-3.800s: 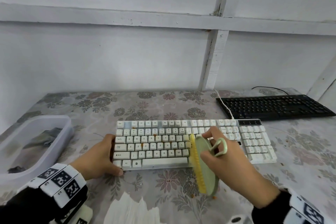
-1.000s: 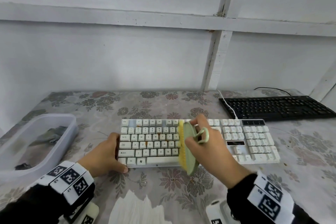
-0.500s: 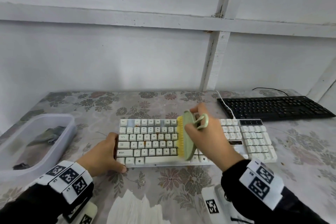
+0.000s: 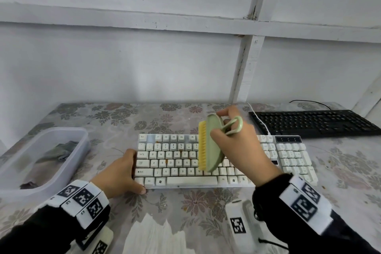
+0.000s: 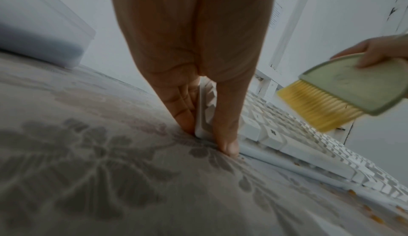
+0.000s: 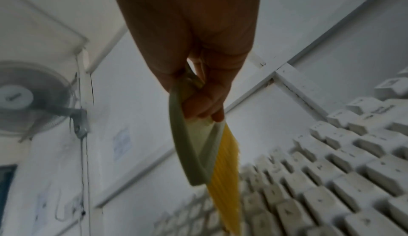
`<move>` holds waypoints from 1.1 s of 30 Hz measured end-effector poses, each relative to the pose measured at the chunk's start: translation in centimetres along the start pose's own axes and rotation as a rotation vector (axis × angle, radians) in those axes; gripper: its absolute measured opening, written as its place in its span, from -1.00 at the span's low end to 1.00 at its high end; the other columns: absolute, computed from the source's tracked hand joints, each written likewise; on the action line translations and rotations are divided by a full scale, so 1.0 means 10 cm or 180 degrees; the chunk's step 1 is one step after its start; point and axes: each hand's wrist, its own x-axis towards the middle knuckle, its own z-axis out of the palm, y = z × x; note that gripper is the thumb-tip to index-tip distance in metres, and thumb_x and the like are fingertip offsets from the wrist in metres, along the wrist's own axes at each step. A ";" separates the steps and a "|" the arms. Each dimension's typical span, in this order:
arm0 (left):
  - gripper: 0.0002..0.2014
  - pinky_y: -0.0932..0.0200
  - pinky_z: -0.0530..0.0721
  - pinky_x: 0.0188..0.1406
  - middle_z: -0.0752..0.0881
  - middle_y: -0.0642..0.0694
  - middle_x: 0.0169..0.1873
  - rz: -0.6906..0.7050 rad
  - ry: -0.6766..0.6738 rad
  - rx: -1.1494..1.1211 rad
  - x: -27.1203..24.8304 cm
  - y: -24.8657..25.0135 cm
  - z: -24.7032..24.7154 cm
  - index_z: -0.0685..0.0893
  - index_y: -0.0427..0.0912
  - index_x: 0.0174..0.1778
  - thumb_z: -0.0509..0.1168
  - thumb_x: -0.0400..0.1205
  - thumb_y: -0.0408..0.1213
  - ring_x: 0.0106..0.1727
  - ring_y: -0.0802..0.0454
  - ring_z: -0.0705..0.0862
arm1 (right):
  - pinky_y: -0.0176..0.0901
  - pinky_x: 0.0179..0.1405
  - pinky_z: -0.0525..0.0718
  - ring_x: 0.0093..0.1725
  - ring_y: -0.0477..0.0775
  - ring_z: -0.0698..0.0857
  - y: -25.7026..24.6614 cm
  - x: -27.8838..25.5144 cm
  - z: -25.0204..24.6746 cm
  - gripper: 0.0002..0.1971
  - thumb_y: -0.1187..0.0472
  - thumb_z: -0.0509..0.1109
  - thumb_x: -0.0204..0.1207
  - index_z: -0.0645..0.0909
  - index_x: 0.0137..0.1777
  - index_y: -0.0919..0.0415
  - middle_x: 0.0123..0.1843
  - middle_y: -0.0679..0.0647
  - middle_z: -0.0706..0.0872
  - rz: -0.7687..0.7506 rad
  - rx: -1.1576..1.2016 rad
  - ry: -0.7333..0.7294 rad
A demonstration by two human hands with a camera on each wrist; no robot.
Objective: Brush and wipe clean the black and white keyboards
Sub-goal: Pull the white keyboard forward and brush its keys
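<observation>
While my left hand (image 4: 121, 173) clamps the white keyboard (image 4: 175, 163) by its corner, my right hand (image 4: 237, 146) grips one brush (image 4: 210, 144) above its keys. Only the head view shows the second, black keyboard (image 4: 313, 122) behind.

We hold the brush (image 4: 210, 144) over the white keyboard (image 4: 177, 161), our left hand (image 4: 121, 173) gripping its left end.
</observation>
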 end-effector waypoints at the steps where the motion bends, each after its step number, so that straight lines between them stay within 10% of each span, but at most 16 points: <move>1: -0.14 0.50 0.42 -0.34 0.48 0.30 -0.15 -0.0003 0.0005 0.0015 0.00 0.00 0.00 0.24 -0.11 0.39 0.61 0.27 -0.30 -0.15 0.34 0.49 | -0.43 -0.70 0.35 -0.56 -0.17 0.49 0.00 0.04 0.04 -0.81 0.36 0.27 0.50 0.45 0.08 0.21 -0.34 0.11 0.64 -0.0028 -0.0003 0.0014; 13: -0.16 0.52 0.41 -0.36 0.45 0.32 -0.18 -0.0020 0.0009 0.0046 -0.01 0.03 -0.01 0.24 -0.10 0.40 0.60 0.30 -0.30 -0.19 0.40 0.45 | -0.35 -0.66 0.31 -0.60 -0.14 0.38 0.21 -0.42 0.13 -0.87 0.31 0.28 0.52 0.40 -0.05 0.11 -0.46 0.03 0.52 0.0174 -0.0131 -0.0730; 21: -0.16 0.51 0.42 -0.33 0.48 0.31 -0.16 0.0009 -0.0012 -0.0028 0.00 0.00 0.00 0.24 -0.09 0.38 0.60 0.29 -0.31 -0.13 0.32 0.48 | -0.44 -0.69 0.36 -0.56 -0.16 0.50 0.03 0.04 0.03 -0.80 0.36 0.29 0.49 0.46 0.06 0.12 -0.31 0.10 0.67 -0.0016 0.0106 0.0119; 33: -0.14 0.51 0.44 -0.29 0.52 0.28 -0.10 0.0032 -0.0010 -0.0102 0.04 -0.05 0.01 0.26 -0.09 0.38 0.62 0.25 -0.32 -0.04 0.27 0.53 | -0.39 -0.69 0.32 -0.63 -0.16 0.42 0.15 -0.36 0.08 -0.87 0.31 0.29 0.54 0.41 -0.03 0.09 -0.46 0.00 0.55 0.0039 -0.0173 -0.0735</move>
